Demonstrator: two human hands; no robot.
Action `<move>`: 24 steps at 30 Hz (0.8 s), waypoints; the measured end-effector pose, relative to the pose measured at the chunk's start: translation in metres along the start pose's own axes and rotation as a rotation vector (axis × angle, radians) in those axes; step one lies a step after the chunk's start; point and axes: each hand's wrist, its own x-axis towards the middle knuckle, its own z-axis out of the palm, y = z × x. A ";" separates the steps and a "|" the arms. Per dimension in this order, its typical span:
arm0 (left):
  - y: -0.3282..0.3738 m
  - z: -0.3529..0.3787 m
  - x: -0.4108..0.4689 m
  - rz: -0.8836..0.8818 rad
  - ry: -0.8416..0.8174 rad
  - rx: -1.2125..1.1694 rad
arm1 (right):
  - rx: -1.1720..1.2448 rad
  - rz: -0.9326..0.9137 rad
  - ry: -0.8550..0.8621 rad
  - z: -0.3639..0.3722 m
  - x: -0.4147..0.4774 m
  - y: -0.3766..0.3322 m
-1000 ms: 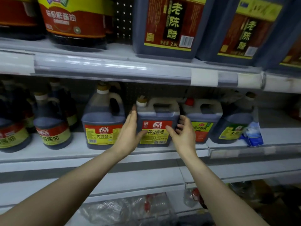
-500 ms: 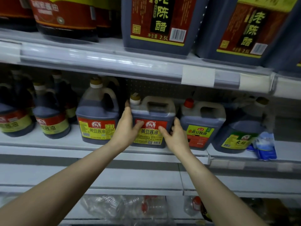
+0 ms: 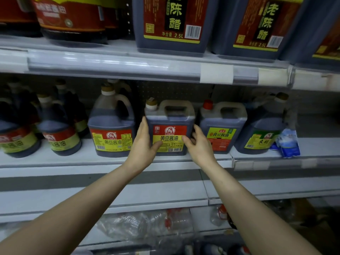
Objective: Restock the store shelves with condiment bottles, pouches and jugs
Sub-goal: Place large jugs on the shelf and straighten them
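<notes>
Bracketing the square soy sauce jug (image 3: 170, 116) from both sides, the left hand (image 3: 142, 150) lies up its left wall with the thumb across the front label. The right hand (image 3: 199, 146) hooks its fingers (image 3: 197, 128) round the lower right corner, thumb also on the label. Both hands are narrowed onto the jug and clasp it.

The jug stands upright between the fingers on the middle shelf (image 3: 73, 162), label forward. Just outside the left fingers is a round-shouldered jug (image 3: 111, 129). Just beyond the right fingers a red-capped jug (image 3: 223, 126) sits close, so the right fingers have little room.

The low, two-sided hold looks chosen to slide and square a heavy container rather than lift it by its top handle. I judge the step to be lining it up with its neighbours.
</notes>
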 end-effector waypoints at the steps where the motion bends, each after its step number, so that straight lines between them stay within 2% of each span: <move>1: -0.002 -0.001 -0.006 0.026 -0.005 0.009 | 0.009 0.008 0.010 0.001 -0.007 -0.001; 5: -0.007 -0.002 -0.034 0.062 -0.086 -0.020 | 0.020 0.018 0.042 0.004 -0.040 0.001; 9: -0.018 0.012 -0.069 0.012 -0.202 -0.084 | 0.015 0.064 0.045 0.006 -0.083 0.021; 15: -0.033 0.058 -0.133 -0.013 -0.412 -0.117 | 0.032 0.185 0.029 0.004 -0.160 0.079; 24: -0.048 0.137 -0.210 -0.100 -0.643 -0.109 | 0.061 0.361 0.037 -0.011 -0.245 0.178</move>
